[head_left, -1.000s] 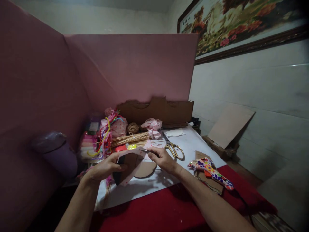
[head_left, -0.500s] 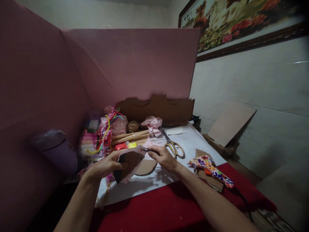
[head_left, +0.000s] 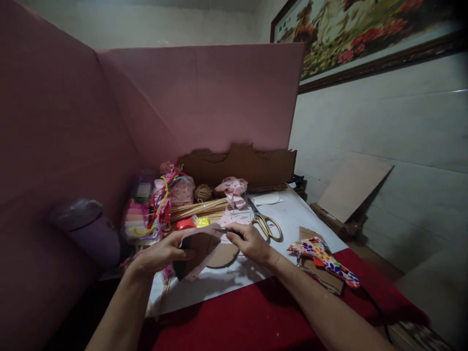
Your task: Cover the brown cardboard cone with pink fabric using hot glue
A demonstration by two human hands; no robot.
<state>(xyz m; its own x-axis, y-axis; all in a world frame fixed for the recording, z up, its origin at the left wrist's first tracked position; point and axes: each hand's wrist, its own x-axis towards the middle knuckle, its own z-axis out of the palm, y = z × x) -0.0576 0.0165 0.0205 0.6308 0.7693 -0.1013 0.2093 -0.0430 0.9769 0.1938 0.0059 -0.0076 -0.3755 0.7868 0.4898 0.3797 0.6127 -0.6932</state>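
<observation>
My left hand point(head_left: 170, 252) is closed on a dark-edged cardboard piece point(head_left: 195, 248), thumb on its near face. Pink dotted fabric point(head_left: 200, 234) runs along the piece's top edge and hangs down its right side. My right hand point(head_left: 250, 241) is closed around small dark-handled scissors point(head_left: 222, 230), whose blades point left at the fabric's upper right edge. Much of the scissors is hidden by my fingers. Beneath my hands, a rounded cardboard piece point(head_left: 224, 255) lies on the white sheet.
Gold-handled scissors point(head_left: 268, 228) lie right of my hands. A flowered glue gun point(head_left: 325, 256) rests on cardboard at the right. Behind are bamboo sticks point(head_left: 199, 209), a twine ball point(head_left: 203, 192), crumpled dotted fabric point(head_left: 234, 187) and coloured pipe cleaners point(head_left: 164, 195). Red cloth point(head_left: 234, 317) covers the near edge.
The whole view has shifted slightly, so things appear a little further right. Both hands keep their holds, and the scissors remain at the fabric's edge.
</observation>
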